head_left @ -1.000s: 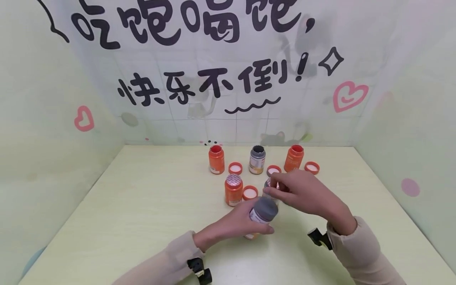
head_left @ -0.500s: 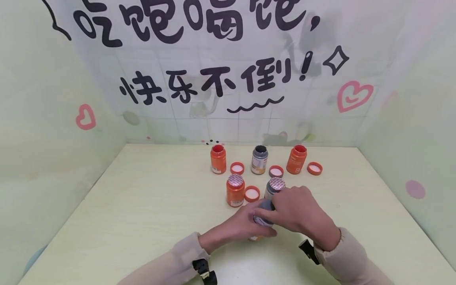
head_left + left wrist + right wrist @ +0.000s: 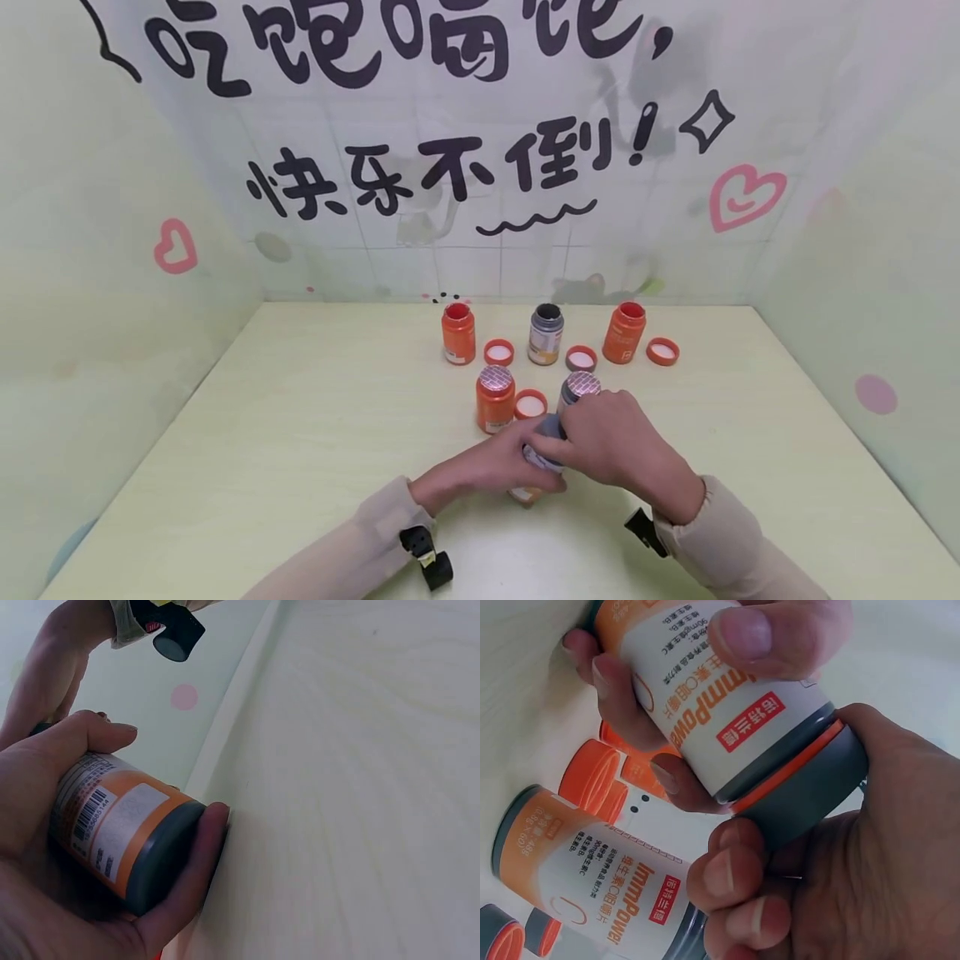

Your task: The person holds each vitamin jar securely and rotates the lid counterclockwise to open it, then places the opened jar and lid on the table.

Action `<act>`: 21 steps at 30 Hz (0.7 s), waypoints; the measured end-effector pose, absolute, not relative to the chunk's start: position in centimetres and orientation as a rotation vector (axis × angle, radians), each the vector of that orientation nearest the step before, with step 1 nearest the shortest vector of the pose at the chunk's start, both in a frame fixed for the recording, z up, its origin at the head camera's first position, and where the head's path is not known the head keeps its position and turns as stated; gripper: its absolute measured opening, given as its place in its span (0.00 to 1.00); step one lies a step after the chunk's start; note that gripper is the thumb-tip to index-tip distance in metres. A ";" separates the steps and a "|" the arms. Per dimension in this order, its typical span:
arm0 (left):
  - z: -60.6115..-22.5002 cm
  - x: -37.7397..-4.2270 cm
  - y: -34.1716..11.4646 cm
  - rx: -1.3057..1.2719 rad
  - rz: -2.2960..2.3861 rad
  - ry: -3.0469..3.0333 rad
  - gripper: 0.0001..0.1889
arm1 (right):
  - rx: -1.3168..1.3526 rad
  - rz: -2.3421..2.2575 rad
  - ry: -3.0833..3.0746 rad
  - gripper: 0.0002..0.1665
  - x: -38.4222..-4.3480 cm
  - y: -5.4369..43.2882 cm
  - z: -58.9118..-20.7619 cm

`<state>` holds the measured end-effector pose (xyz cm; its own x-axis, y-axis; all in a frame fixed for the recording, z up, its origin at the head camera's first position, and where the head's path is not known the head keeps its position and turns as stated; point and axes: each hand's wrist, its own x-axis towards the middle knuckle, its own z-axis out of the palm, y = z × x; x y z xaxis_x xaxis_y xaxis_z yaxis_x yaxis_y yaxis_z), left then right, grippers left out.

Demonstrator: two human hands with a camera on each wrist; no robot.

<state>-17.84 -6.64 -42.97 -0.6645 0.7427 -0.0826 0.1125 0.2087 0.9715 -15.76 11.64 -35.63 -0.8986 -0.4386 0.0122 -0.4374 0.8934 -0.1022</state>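
My left hand (image 3: 498, 461) grips the body of a grey pill bottle (image 3: 727, 712) with a white and orange label, fingers wrapped round it above the table. The right hand (image 3: 613, 442) curls round its grey cap (image 3: 810, 787); an orange band shows between cap and bottle in the right wrist view. The left wrist view shows the bottle's dark base (image 3: 169, 859) with a left finger across it. Just behind the hands stand a foil-sealed orange bottle (image 3: 495, 408) and a foil-sealed grey bottle (image 3: 581, 387), the latter partly hidden by the right hand. A loose orange cap (image 3: 531, 405) lies between them.
Farther back stand an uncapped orange bottle (image 3: 459, 337), an uncapped grey bottle (image 3: 545, 340) and another uncapped orange bottle (image 3: 624, 337). Beside each lies an upturned cap (image 3: 663, 352). A printed wall (image 3: 420, 275) closes the table's back edge.
The right hand has come down from the foil-sealed grey bottle onto the cap of the bottle in my left hand. Over the last half second both hands have shifted slightly left.
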 end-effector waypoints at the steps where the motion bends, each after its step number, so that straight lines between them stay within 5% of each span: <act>1: -43.0 -17.9 -6.6 0.798 1.487 1.930 0.29 | -0.704 -0.159 3.044 0.37 -15.7 11.6 -35.6; 21: -43.3 -18.6 -7.5 0.842 1.434 1.848 0.30 | -0.761 -0.273 2.865 0.31 -16.2 11.8 -35.4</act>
<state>-18.62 -7.47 -43.25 -0.5870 0.8030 -0.1031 0.0996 0.1981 0.9751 -16.16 11.77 -35.41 -0.8566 -0.5038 -0.1115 -0.4737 0.8535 -0.2172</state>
